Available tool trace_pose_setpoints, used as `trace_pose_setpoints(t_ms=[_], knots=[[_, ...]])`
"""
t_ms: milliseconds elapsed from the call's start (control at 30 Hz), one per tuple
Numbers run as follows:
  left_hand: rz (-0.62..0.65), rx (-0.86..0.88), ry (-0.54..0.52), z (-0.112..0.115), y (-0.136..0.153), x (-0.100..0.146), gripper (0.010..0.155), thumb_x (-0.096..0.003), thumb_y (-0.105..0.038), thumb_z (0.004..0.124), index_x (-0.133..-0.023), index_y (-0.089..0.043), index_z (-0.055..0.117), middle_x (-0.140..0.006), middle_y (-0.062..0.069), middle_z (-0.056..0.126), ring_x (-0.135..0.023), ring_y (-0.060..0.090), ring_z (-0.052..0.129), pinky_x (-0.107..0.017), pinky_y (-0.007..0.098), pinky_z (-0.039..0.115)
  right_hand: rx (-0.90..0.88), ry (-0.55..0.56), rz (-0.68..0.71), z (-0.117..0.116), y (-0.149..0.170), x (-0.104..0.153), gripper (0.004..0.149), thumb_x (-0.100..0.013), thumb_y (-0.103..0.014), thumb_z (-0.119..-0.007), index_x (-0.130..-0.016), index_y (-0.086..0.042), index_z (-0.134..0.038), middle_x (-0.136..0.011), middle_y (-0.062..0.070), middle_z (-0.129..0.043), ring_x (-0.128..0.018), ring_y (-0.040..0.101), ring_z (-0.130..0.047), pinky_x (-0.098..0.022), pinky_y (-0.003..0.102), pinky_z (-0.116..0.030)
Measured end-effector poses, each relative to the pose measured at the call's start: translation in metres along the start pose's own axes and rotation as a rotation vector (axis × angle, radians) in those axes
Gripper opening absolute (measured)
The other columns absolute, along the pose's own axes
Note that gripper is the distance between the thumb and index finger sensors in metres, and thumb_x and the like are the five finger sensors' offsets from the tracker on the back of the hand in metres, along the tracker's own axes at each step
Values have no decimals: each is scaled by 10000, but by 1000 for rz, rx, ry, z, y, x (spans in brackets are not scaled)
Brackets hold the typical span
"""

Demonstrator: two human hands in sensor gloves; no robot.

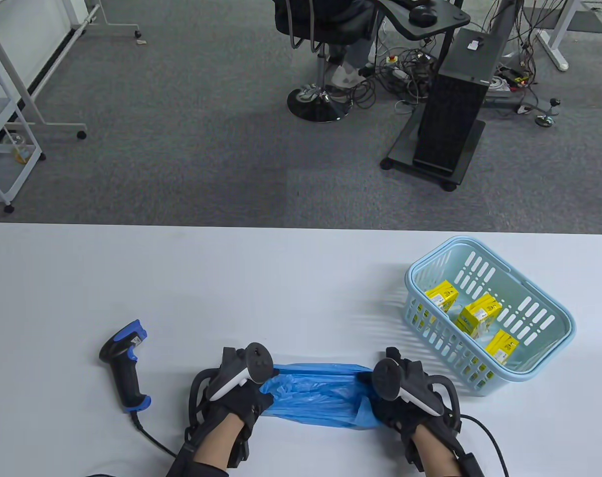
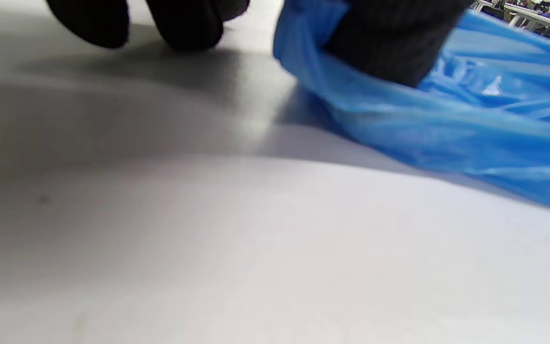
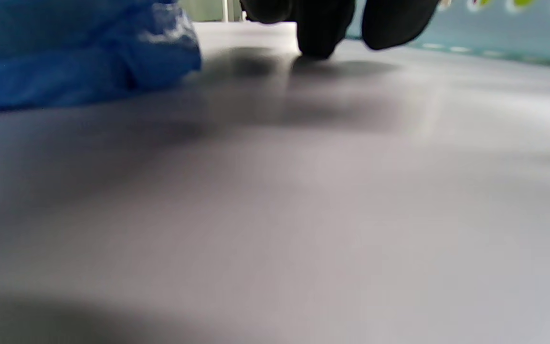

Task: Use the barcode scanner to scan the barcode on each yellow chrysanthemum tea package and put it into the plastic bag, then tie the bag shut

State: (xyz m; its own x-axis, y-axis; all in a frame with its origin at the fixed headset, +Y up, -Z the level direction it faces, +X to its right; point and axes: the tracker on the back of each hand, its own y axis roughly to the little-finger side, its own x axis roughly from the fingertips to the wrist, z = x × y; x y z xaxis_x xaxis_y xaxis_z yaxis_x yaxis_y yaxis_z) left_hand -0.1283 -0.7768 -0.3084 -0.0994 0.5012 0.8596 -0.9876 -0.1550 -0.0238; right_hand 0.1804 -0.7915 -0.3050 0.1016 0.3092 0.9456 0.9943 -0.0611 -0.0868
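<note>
Both hands' fingers (image 2: 380, 43) pinch the bag (image 1: 320, 395) at either end, stretched flat between them, likely to open it for packages (image 1: 477, 314).

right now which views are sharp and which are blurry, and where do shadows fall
Table view: sharp and evenly lit, slatted shadow left of the basket. Left wrist view: soft, plastic bag smeared, finger shadow on the table. Right wrist view: blurriest, dark patches under the fingertips.
</note>
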Motion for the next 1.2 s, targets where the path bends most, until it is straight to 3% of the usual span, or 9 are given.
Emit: trace_pose_setpoints(t_ms=[267, 633, 733, 833, 900, 1033, 1200], knots=[[0, 24, 2, -1, 5, -2, 580, -474, -451, 870, -1010, -529, 663, -1202, 206, 328, -1011, 372, 555, -652, 677, 567, -95, -55, -27, 1, 22, 3, 574, -319, -575, -747, -881, -602, -630, -1127, 124, -272, -1029, 385, -441, -706, 633, -495], [-6, 34, -29, -1, 9, -3, 583, -468, -470, 861, -1014, -520, 662, -1203, 195, 330, -1011, 361, 555, -660, 669, 564, -99, 89, -33, 4, 24, 8, 549, -325, -443, -792, -853, -566, -708, -1119, 117, -395, -999, 379, -574, -694, 616, -553], [59, 60, -48, -4, 7, 0, 628, -452, -486, 873, -1047, -451, 675, -1204, 188, 352, -1042, 380, 558, -665, 666, 575, -105, 139, 17, 13, 17, 11, 610, -327, -402, -801, -924, -478, -702, -1119, 111, -408, -1006, 369, -570, -700, 617, -549], [183, 160, -100, -18, 0, 10, 658, -438, -507, 884, -1058, -421, 680, -1199, 197, 385, -1059, 440, 581, -655, 667, 596, -164, 85, 85, 19, 11, 12, 656, -354, -361, -779, -975, -479, -604, -1131, 100, -341, -1040, 383, -451, -721, 647, -471], [243, 190, -171, -32, -5, 21, 679, -426, -525, 893, -1061, -410, 681, -1202, 189, 393, -1068, 449, 564, -662, 670, 588, -209, 112, 107, 24, 8, 16, 656, -357, -349, -780, -975, -481, -604, -1136, 88, -320, -1051, 382, -400, -729, 662, -423], [305, 203, -292, -55, -8, 41, 699, -417, -535, 901, -1066, -407, 677, -1207, 181, 413, -1082, 453, 547, -673, 684, 567, -175, 172, 134, 43, 3, 26, 686, -344, -433, -776, -998, -474, -575, -1145, 88, -321, -1058, 386, -393, -731, 674, -398], [325, 123, -412, -79, -10, 68, 795, -411, -598, 876, -1119, -378, 587, -1220, 174, 405, -1101, 455, 520, -687, 687, 553, -191, 255, 184, 77, -11, 45, 844, -304, -613, -726, -1073, -412, -441, -1164, 74, -308, -1073, 391, -383, -732, 690, -385]])
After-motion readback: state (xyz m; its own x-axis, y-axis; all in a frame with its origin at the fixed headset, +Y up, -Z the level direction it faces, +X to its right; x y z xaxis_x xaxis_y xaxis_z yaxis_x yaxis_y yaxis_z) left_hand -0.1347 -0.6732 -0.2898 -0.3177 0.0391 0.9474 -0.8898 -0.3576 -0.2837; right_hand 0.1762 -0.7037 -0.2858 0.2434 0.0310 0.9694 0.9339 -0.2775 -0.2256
